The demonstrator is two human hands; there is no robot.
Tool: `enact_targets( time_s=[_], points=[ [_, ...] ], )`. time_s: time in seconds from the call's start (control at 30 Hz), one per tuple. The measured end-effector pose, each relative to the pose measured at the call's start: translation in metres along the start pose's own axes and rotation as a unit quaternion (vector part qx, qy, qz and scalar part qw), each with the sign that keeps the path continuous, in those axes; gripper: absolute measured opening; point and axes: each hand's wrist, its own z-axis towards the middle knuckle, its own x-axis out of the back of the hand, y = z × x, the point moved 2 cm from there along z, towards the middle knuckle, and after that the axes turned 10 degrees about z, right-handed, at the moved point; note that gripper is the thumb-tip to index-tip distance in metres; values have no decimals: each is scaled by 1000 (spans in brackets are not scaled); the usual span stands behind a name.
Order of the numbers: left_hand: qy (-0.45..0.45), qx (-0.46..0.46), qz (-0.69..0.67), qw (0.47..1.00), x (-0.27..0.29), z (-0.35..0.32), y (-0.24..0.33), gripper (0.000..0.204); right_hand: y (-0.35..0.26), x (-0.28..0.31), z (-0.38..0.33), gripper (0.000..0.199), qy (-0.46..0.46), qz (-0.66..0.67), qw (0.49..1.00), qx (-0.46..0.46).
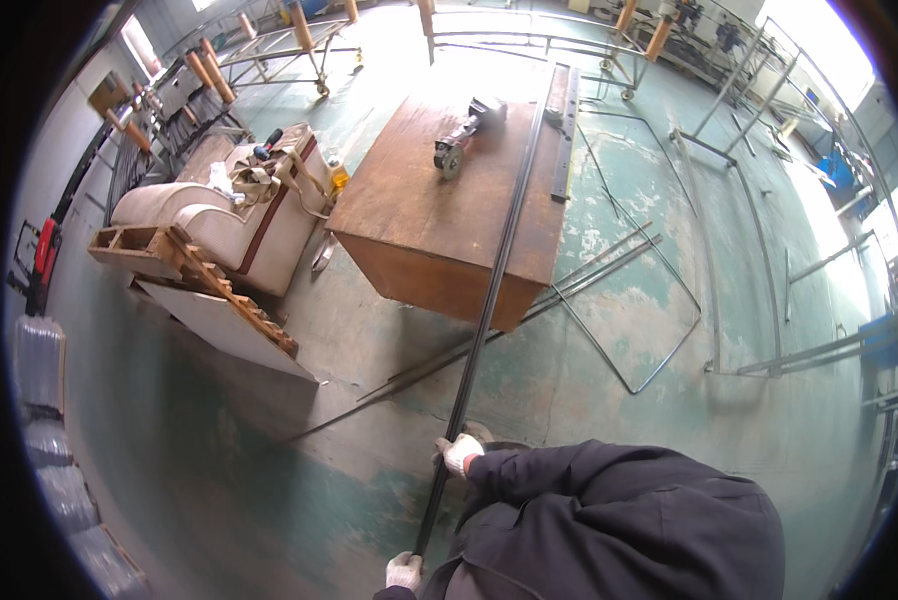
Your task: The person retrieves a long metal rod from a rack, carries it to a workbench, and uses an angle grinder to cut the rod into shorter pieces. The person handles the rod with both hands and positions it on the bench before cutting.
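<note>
My right hand [459, 455], in a white work glove, is closed around a long dark metal bar [481, 345]. Lower down, close to the bar's near end, my gloved left hand [404, 571] is closed on it too; its fingers are partly hidden. The bar looks like slim lengths side by side. It slants away from me over the front edge of a brown wooden worktable [399, 210] and along its right part. An angle grinder [459, 140] lies on the tabletop. A dark straight rail [566, 135] runs along the table's right edge.
Loose metal rods [599, 265] lie on the floor under and beside the table, near a bent metal frame [634, 388]. On the left stand a beige sofa [279, 225] and a wooden pallet [134, 243]. Wrapped bundles [41, 370] line the left edge; wheeled metal racks [279, 50] stand behind.
</note>
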Motion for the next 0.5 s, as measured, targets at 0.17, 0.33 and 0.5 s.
enact_targets(
  time_s=[0.17,0.33,0.5],
  points=[
    [3,1,-11,1000,7,-9,-10,49,-2,-1,-2,45,6,10,1000,-12],
    [-44,27,-70,996,29,-21,-50,42,-17,-4,-19,40,-53,115,991,-45],
    [-67,-4,-43,997,53,-48,-98,35,-12,-11,-16,43,-69,126,990,4]
  ],
)
